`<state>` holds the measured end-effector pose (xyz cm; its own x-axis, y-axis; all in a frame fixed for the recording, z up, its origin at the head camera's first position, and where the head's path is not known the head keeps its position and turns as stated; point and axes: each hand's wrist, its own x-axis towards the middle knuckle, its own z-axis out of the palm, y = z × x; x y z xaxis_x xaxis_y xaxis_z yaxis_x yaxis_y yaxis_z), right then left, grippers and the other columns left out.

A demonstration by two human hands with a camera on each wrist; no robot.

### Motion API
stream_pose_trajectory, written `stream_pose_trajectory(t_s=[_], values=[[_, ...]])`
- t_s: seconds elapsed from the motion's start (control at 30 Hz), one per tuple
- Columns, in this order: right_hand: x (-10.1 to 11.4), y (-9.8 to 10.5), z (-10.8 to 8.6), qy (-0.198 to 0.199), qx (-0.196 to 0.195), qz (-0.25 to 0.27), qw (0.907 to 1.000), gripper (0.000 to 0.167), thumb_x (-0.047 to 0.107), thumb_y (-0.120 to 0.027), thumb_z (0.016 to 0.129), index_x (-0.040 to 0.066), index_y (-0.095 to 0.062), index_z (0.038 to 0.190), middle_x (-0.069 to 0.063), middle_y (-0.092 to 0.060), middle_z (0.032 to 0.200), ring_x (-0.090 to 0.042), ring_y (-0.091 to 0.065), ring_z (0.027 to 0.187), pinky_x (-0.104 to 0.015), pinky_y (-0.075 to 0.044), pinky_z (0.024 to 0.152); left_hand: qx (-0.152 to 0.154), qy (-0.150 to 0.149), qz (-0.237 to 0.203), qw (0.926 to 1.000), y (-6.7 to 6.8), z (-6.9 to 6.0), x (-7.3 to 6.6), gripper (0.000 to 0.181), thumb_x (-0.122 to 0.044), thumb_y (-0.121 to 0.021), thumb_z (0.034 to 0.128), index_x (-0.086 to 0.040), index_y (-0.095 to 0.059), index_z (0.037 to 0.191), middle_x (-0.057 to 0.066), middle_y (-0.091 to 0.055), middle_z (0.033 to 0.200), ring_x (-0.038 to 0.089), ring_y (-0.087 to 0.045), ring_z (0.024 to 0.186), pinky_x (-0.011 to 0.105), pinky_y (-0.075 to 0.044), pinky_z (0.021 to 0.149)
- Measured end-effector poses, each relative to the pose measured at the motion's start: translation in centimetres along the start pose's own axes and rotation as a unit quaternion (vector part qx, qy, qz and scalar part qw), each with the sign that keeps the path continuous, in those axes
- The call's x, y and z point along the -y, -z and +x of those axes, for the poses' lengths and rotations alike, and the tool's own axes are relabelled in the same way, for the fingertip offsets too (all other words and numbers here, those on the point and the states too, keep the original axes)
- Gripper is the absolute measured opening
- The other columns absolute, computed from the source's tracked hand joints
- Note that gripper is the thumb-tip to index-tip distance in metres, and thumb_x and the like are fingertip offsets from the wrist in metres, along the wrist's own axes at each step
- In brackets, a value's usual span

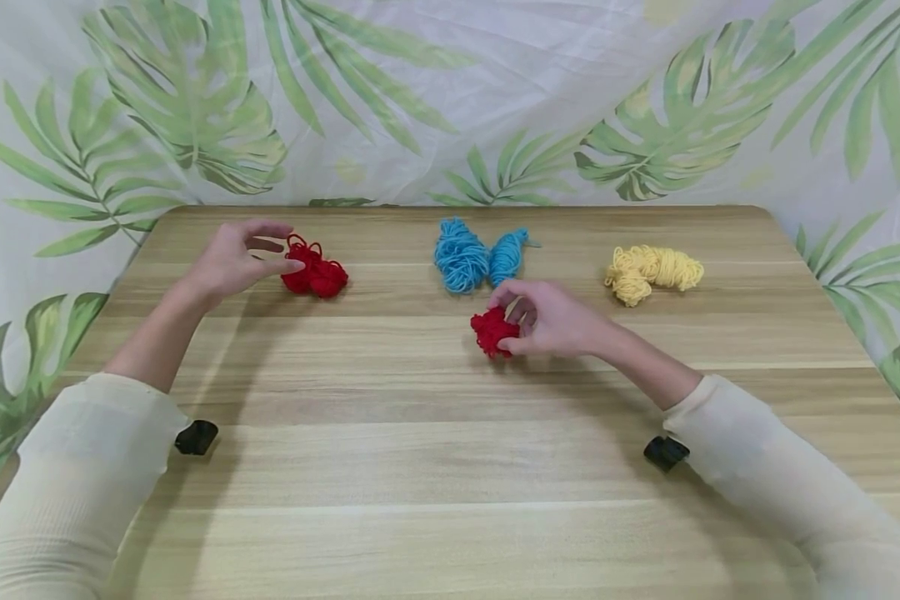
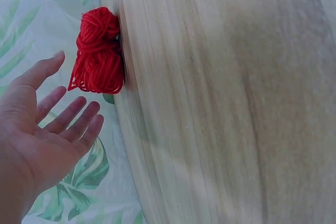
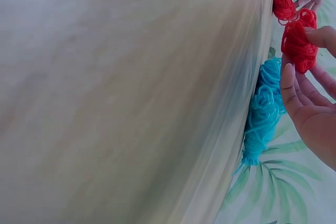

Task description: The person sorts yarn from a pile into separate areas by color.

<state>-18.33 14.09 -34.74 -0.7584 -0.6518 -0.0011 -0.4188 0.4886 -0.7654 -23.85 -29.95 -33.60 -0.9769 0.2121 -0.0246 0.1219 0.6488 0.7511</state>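
Observation:
Red yarn (image 1: pixel 322 277) in two small bundles lies on the table at the far left. Beside it hovers my left hand (image 1: pixel 238 257); in the left wrist view that hand (image 2: pixel 50 124) has its fingers spread, with a gap to the red yarn (image 2: pixel 98 59). My right hand (image 1: pixel 551 319) pinches another red yarn bundle (image 1: pixel 492 333) between thumb and fingers, near the table's middle. From the right wrist view, this bundle (image 3: pixel 300 43) sits between the thumb and fingertips of the right hand (image 3: pixel 315 114). Just behind it lies blue yarn (image 1: pixel 461 257), also in two bundles.
Yellow yarn (image 1: pixel 663 271) lies at the far right of the wooden table (image 1: pixel 390 467). Behind the table hangs a white cloth (image 1: pixel 510 75) with green leaf prints. A black wrist camera (image 1: pixel 197 437) sits at the left sleeve, another black one (image 1: pixel 666 452) at the right.

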Motion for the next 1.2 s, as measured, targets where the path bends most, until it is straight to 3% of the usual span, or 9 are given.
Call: stream_pose_trajectory(t_s=[0.53,1.2], values=[[1.5,-1.2,3.1,0.028,0.004,0.002,0.9996,0.043,0.004,-0.086,0.08,0.001,-0.064,0.117,-0.014,-0.069,0.113,-0.025,-0.07,0.091,-0.043,-0.061,0.079,0.002,-0.001,0.003,1.0,-0.1,0.2,0.2,0.058,-0.008,-0.077,0.0919,0.008,-0.053,0.142,0.029,-0.056,0.143,0.043,-0.058,0.125,0.006,-0.046,0.077],[2.8,-2.7,5.8,0.038,-0.003,0.007,0.9993,0.042,0.006,-0.086,0.081,0.002,-0.064,0.116,-0.014,-0.068,0.116,-0.023,-0.072,0.093,-0.036,-0.06,0.081,-0.001,0.002,0.002,1.0,-0.3,0.3,0.1,0.056,-0.008,-0.077,0.0925,0.009,-0.055,0.141,0.029,-0.057,0.14,0.04,-0.058,0.123,0.006,-0.047,0.077]])
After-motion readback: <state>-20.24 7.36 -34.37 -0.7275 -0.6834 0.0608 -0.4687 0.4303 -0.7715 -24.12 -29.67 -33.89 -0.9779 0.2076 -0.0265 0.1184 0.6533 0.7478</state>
